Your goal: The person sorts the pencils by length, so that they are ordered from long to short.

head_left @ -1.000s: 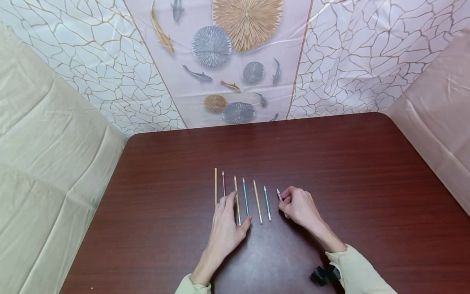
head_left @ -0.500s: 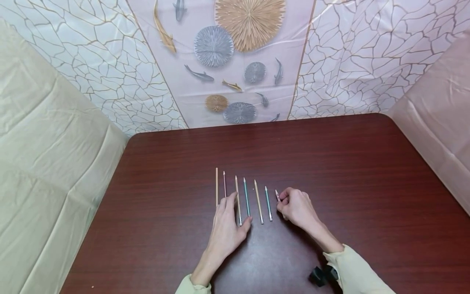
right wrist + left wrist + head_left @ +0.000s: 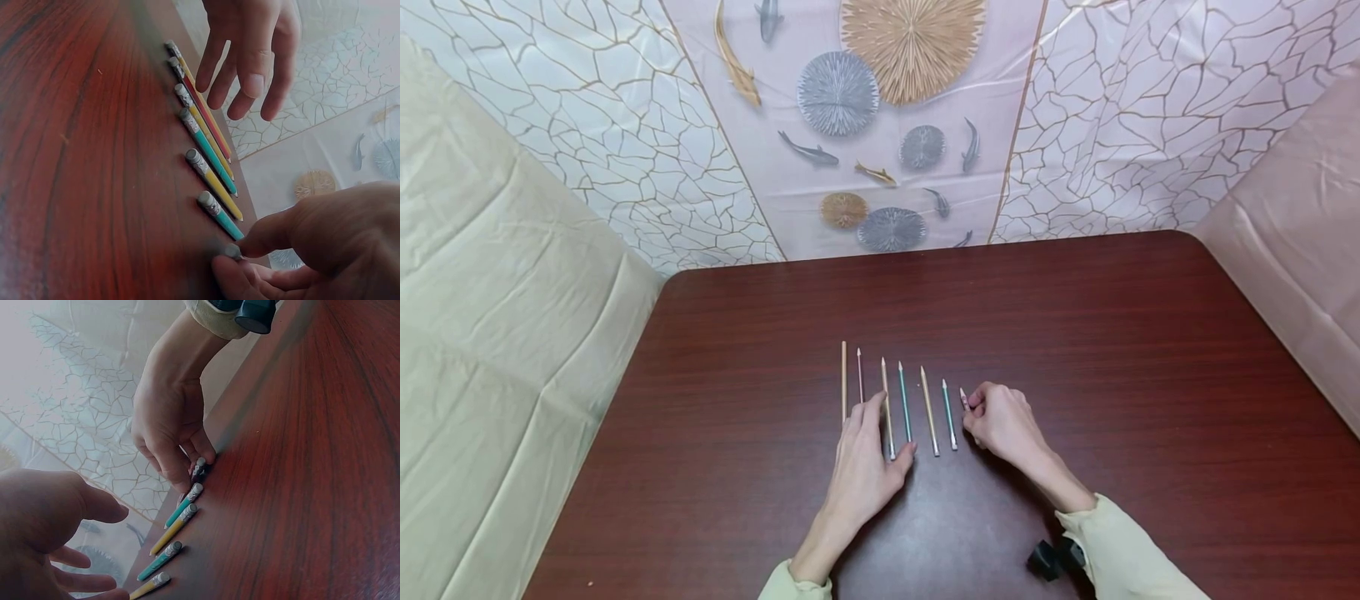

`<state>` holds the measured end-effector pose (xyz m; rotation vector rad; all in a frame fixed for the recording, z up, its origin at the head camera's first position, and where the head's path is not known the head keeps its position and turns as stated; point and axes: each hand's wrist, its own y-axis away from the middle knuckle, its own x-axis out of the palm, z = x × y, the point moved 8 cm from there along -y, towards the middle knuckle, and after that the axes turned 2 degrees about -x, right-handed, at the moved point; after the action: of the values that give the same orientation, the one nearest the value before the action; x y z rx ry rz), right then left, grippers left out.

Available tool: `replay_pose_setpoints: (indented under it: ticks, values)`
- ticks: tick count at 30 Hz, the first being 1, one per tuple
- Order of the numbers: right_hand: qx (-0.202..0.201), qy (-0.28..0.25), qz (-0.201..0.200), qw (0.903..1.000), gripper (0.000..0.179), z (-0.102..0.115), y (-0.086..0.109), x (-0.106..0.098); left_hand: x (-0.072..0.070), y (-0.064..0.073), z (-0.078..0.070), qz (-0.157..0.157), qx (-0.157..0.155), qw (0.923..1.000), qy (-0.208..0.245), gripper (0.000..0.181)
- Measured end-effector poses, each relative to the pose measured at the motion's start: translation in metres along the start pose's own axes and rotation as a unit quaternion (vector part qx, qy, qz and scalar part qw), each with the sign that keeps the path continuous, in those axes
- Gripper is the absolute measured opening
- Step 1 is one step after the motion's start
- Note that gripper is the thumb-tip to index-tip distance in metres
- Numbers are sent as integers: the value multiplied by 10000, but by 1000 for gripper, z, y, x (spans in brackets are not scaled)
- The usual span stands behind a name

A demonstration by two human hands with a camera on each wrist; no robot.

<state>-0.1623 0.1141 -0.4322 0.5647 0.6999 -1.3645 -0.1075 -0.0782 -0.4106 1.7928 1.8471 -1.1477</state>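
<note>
My right hand (image 3: pixel 1009 429) pinches a short dark-red pencil (image 3: pixel 964 397) at the right end of a row of pencils. In the right wrist view its grey eraser end (image 3: pixel 233 251) shows between thumb and fingers. Left of it lies a teal pencil (image 3: pixel 949 417), then a yellow pencil (image 3: pixel 929 412), another teal one and another yellow one. A red pencil (image 3: pixel 861 375) and a long yellow pencil (image 3: pixel 844 375) end the row on the left. My left hand (image 3: pixel 861 471) hovers over this left part, fingers spread, hiding the lower ends of those two.
The pencils lie side by side on a dark red-brown wooden table (image 3: pixel 715 433), points away from me, erasers nearer. A patterned cloth (image 3: pixel 887 167) hangs behind the table, with pale cloth (image 3: pixel 512 333) at the left. A black device (image 3: pixel 1045 560) is at my right wrist.
My right hand has slid the short pencil slightly left, closer to the neighbouring teal pencil. My left hand has stayed over the row.
</note>
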Motion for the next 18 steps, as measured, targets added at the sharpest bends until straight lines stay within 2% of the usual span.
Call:
replay_pose_setpoints:
  ticks: [7, 18]
  values:
    - [-139, 237, -21, 9996, 6, 1, -1, 0, 0, 1, 0, 21, -10, 10000, 8, 73]
    - [-147, 191, 21, 9997, 7, 1, -1, 0, -3, 0, 2, 13, -61, 10000, 49, 70]
